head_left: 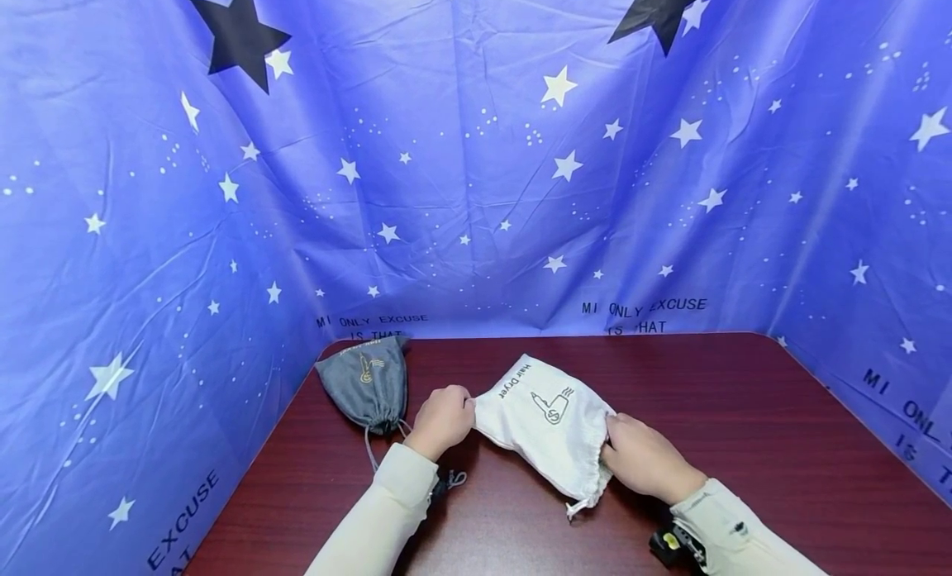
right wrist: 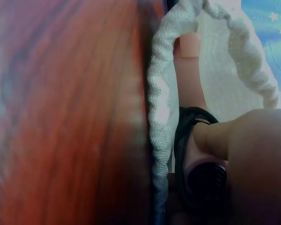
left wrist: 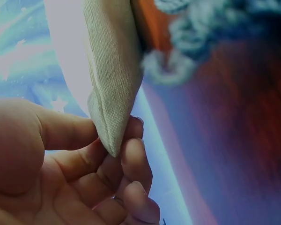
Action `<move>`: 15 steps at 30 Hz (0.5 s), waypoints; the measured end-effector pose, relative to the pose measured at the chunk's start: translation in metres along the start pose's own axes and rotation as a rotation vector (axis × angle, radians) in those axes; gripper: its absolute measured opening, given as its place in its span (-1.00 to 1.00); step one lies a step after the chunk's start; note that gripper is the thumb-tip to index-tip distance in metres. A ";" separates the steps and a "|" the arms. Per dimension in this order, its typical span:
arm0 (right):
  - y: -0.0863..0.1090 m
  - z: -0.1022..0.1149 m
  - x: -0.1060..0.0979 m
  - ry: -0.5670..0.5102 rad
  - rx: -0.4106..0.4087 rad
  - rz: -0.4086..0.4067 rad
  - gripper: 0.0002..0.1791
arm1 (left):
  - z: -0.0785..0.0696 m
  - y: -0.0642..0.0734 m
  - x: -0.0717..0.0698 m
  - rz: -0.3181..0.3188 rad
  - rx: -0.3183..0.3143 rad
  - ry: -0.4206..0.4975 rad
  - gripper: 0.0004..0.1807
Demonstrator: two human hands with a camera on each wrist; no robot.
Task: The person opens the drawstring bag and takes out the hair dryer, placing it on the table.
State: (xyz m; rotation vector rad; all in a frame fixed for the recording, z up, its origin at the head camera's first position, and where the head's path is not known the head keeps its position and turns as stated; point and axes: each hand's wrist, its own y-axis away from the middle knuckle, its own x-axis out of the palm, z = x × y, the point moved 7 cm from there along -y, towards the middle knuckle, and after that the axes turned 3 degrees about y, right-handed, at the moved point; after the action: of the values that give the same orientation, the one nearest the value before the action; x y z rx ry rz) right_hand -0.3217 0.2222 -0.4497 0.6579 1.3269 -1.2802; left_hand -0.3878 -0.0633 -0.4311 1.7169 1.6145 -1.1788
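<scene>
A white drawstring bag (head_left: 543, 444) printed "Hair Dryer" lies tilted between the hands, its gathered mouth toward the right. My left hand (head_left: 445, 421) pinches a bottom corner of the bag between thumb and fingers. At the open mouth is my right hand (head_left: 649, 459), its fingers partly inside. In the right wrist view, a pink hair dryer (right wrist: 189, 82) shows within the bag, a black cord (right wrist: 180, 140) looped along it. The right thumb presses on the dryer near its round black end; the other fingers are mostly hidden. Most of the dryer is covered by cloth.
A grey drawstring bag (head_left: 363, 390) with a gold print lies at the table's left side, its cords (head_left: 369, 450) trailing toward the left forearm. The dark red table (head_left: 744, 419) is bordered by blue star-patterned curtains (head_left: 461, 188) at the back and sides.
</scene>
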 end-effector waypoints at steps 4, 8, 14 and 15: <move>0.000 -0.004 0.000 -0.002 0.008 0.010 -0.93 | -0.001 -0.001 0.000 0.004 0.000 0.009 -0.78; 0.000 -0.007 0.000 -0.010 0.022 0.022 -0.87 | -0.001 0.000 0.002 0.010 -0.006 0.014 -0.77; -0.002 -0.009 0.002 0.002 0.063 0.039 -0.89 | -0.003 0.000 0.004 0.014 0.011 0.003 -0.68; -0.002 -0.009 0.002 0.008 0.075 0.047 -0.89 | -0.003 0.000 0.004 0.015 0.014 -0.002 -0.67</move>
State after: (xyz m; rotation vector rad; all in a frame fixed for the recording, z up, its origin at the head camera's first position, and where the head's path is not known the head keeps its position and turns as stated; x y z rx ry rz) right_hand -0.3267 0.2299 -0.4527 0.7435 1.2680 -1.2960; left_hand -0.3873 -0.0582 -0.4332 1.7332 1.5931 -1.1866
